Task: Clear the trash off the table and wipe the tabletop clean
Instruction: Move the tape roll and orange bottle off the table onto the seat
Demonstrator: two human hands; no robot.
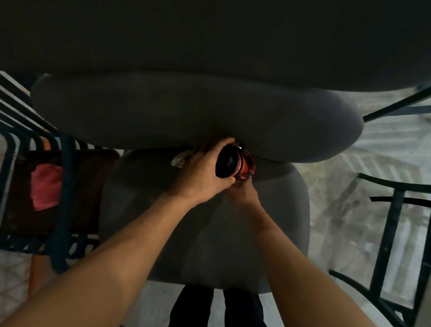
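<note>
Over the grey chair, my left hand (202, 171) grips a cylindrical can (229, 164), red on its side with a dark end turned toward me. A bit of clear plastic (180, 158) sticks out behind that hand. My right hand (243, 193) comes up just under the can; its fingers curl into a crumpled red wrapper (248, 169) at the can's right side and are partly hidden. The dark tabletop (228, 26) fills the upper view, and nothing shows on the visible part of it.
A grey padded chair, backrest (188, 109) and seat (199, 230), stands between me and the table. A dark metal chair (66, 170) on the left carries a pink cloth (46, 186). More metal chair frames (391, 243) stand on the right over pale floor.
</note>
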